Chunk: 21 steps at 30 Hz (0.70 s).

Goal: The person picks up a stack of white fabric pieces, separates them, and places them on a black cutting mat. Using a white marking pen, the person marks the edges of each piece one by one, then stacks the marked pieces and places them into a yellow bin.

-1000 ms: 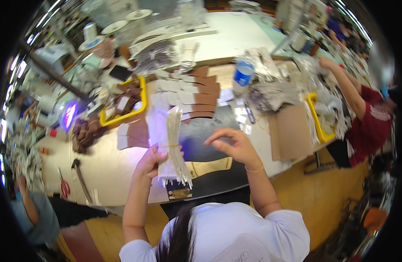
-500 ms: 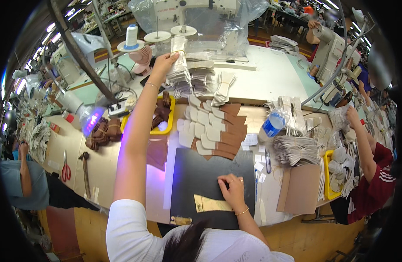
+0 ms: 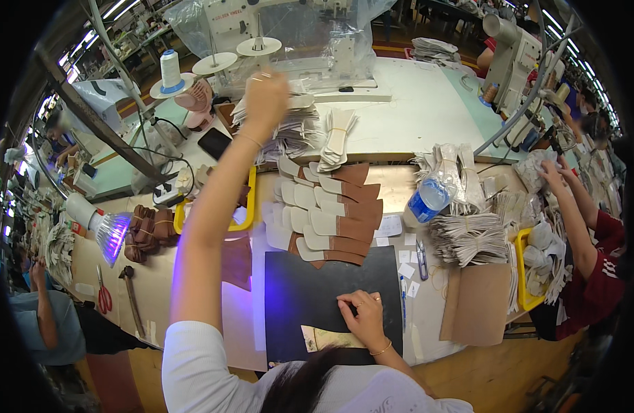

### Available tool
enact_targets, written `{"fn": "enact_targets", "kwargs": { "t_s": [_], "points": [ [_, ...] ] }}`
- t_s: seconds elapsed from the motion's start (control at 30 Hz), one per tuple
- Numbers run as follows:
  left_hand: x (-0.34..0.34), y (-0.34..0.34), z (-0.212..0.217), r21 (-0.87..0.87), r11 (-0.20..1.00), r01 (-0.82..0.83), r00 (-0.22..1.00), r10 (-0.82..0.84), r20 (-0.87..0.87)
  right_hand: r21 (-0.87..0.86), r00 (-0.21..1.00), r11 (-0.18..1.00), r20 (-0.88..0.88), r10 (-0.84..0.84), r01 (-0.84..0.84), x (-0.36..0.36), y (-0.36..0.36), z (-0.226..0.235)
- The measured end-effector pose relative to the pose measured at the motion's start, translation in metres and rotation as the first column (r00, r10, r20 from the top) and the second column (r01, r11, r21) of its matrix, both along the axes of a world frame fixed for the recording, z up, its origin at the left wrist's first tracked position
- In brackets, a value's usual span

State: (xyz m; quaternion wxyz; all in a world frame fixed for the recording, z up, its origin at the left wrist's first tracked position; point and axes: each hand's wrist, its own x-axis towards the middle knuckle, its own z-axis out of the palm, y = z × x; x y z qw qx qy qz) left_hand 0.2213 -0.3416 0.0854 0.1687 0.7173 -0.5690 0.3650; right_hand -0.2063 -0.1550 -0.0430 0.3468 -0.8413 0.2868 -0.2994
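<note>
My left hand (image 3: 267, 100) is stretched far forward, blurred, above a stack of white and grey cut pieces (image 3: 296, 127); its fingers are too smeared to read. Low on the black mat (image 3: 317, 282) rests my right hand (image 3: 363, 315), fingers curled in, touching or beside the end of a pale yellowish curved piece (image 3: 321, 338). Whatever the curled fingers might hold is hidden. Beyond the mat, overlapping rows of brown pieces with off-white ends (image 3: 336, 217) are fanned out. A banded bundle of white pieces (image 3: 337, 138) lies behind them.
To the left are a lit lamp (image 3: 112, 234), banded brown bundles (image 3: 148, 234), red-handled scissors (image 3: 105, 296), a hammer (image 3: 132, 299) and a yellow tray (image 3: 244, 219). A water bottle (image 3: 429, 199), grey bundles (image 3: 468, 237) and a brown board (image 3: 476, 303) stand right. A co-worker's hands (image 3: 554, 172) work beyond.
The banded white bundle my left hand gripped no longer shows as a bundle; that hand is now blurred. The view has shifted slightly. My right hand has stayed on the mat.
</note>
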Motion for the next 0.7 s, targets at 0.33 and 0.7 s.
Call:
{"fn": "enact_targets", "kwargs": {
  "t_s": [0.33,0.7],
  "points": [
    [-0.117,-0.035,-0.136,0.454,0.89,-0.037,0.893,0.233,-0.385,-0.025,0.999,0.999,0.035,0.025,-0.024,0.002,0.0,-0.003],
    [-0.104,0.061,0.011,-0.255,0.913,0.319,-0.046,-0.254,-0.966,0.088,1.0,0.996,0.022,0.019,-0.021,-0.006,0.0,-0.005]
  ]
}}
